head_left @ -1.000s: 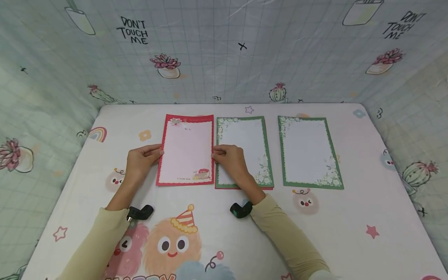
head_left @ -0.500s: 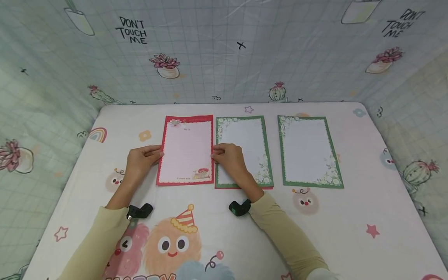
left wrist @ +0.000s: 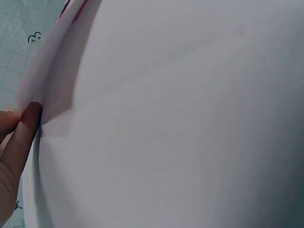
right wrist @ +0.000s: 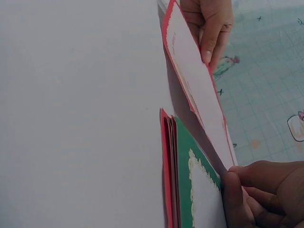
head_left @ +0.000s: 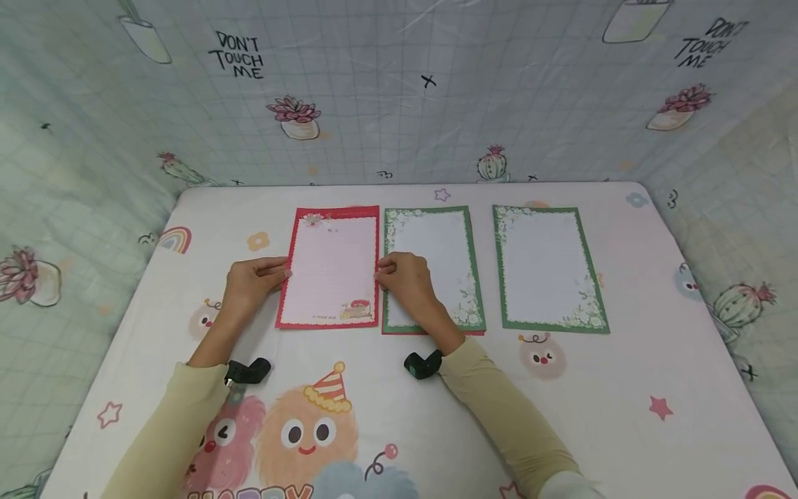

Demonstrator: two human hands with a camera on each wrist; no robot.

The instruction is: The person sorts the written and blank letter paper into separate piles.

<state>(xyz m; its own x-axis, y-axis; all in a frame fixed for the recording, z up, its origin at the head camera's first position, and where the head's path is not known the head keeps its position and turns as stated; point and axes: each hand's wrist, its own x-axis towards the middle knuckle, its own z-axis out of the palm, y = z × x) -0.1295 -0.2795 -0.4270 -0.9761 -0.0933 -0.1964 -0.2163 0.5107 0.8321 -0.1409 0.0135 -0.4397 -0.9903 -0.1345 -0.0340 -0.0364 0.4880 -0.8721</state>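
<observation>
A sheet of writing paper with a red border (head_left: 330, 270) lies at the left of a row of paper, just above the table. My left hand (head_left: 249, 287) pinches its left edge between thumb and fingers. By the right edge, my right hand (head_left: 408, 281) pinches the same sheet. Under that wrist is a stack of green-bordered paper (head_left: 436, 232), partly covered by the hand; in the right wrist view, red edges show beneath the green top sheet (right wrist: 185, 147). The left wrist view shows fingers (left wrist: 21, 147) at the sheet's edge, close over the white tabletop.
Farther right lies another green-bordered sheet (head_left: 545, 270), apart from the stack. The table (head_left: 623, 388) has a white cloth printed with cartoon figures. A grid-patterned curtain (head_left: 374, 83) hangs behind it and along both sides.
The red-bordered sheet's far edge has come down a little and looks flatter. Both hands keep their hold on its sides; the right hand has shifted slightly away from me.
</observation>
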